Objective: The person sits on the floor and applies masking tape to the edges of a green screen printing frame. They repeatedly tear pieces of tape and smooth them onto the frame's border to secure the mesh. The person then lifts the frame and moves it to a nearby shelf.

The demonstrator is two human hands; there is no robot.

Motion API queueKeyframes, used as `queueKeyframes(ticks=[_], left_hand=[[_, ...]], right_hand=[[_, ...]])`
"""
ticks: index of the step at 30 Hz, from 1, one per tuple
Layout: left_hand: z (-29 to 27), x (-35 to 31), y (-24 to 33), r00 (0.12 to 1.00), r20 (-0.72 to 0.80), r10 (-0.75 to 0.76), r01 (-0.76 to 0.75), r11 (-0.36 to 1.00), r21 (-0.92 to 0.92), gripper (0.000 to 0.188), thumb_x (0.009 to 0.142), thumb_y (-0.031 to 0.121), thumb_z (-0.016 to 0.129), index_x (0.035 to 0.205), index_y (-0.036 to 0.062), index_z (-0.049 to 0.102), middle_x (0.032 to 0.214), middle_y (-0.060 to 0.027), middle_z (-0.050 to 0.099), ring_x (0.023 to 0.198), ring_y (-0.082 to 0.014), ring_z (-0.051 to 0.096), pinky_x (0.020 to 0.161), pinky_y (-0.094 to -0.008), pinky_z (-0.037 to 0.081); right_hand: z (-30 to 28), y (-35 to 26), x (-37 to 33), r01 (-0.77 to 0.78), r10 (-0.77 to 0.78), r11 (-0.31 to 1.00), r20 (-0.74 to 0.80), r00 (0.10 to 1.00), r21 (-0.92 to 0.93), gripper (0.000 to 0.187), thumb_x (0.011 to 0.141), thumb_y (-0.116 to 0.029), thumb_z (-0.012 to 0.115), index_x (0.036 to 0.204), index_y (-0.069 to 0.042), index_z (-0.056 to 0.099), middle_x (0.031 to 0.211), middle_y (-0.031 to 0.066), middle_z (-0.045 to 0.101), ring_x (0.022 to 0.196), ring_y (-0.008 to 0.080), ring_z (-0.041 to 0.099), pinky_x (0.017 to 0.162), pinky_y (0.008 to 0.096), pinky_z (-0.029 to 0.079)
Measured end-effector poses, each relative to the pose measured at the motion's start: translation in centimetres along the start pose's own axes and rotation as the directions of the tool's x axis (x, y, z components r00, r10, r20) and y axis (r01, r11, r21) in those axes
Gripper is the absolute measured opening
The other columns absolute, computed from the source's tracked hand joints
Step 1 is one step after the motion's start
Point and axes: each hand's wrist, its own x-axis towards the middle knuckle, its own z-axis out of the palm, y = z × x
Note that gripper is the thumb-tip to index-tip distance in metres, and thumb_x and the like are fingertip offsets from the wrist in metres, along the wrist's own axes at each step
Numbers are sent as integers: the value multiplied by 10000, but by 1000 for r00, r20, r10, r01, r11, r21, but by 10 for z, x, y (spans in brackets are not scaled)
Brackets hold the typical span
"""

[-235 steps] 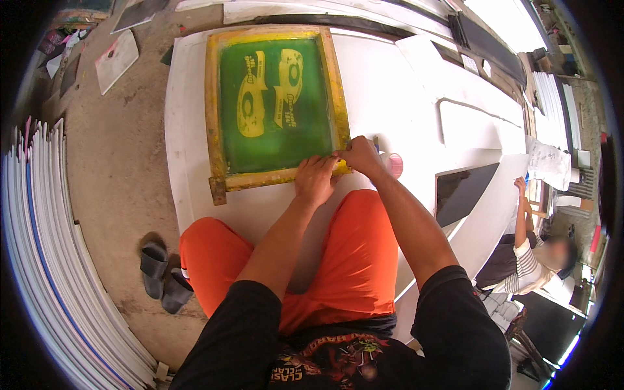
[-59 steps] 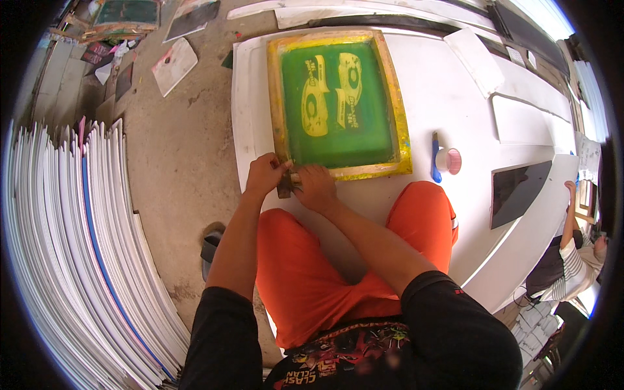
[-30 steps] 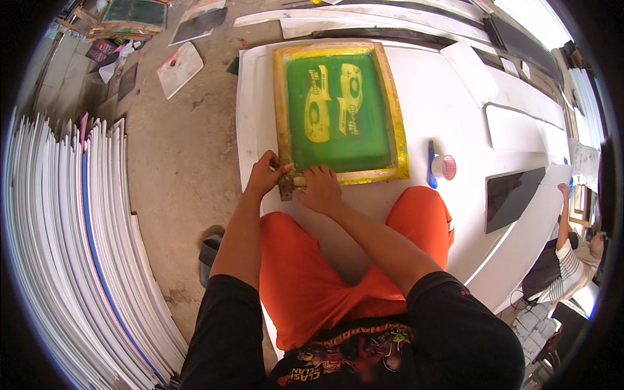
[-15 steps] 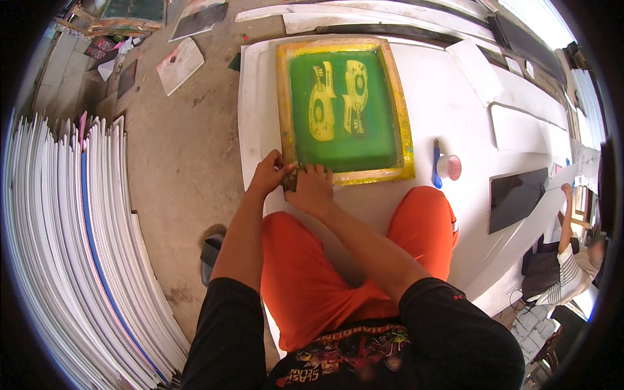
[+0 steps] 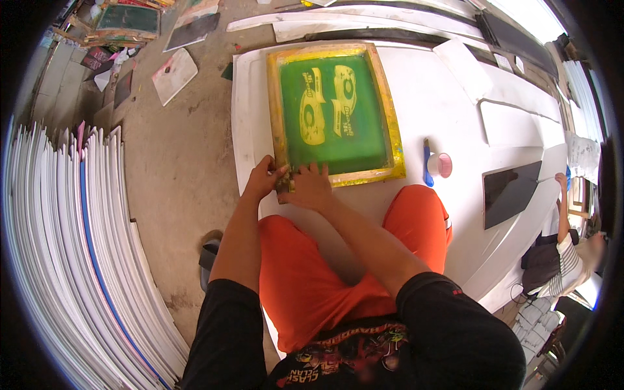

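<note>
My left hand [image 5: 263, 179] is curled around the near left corner of the printing screen [image 5: 335, 114], fingers closed on its yellow frame. My right hand [image 5: 311, 188] lies flat just beside it, fingers spread on the frame's near edge. The screen lies flat on the white table [image 5: 448, 110], its green mesh facing up. Near its right corner sit a blue tool [image 5: 427, 162] and a pink cup [image 5: 443, 164]. White boards [image 5: 71, 247] are stacked at my left.

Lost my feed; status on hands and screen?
Left hand, right hand both on near-left corner of the screen frame. Frame flat on white panel. Nothing obstructing.
</note>
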Motion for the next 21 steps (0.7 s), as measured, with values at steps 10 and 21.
queueKeyframes(ticks=[10,21], left_hand=[[2,-3,-3,998,-33,57,-56,998,17,438,938,368,781,925,47,482,820,-57,533,748,-172,478,658,-356,473],[4,0,-5,999,-42,1,1,998,57,470,925,395,785,899,38,481,776,-79,527,738,-193,480,668,-366,466]], right_hand=[[-7,15,-24,-8,8,999,-10,1000,-37,691,822,-620,699,1254,-81,699,1332,133,622,1282,352,533,1095,601,369],[5,7,23,-44,31,993,126,992,108,713,672,-544,764,1185,-52,721,1278,165,623,1291,394,519,1089,556,397]])
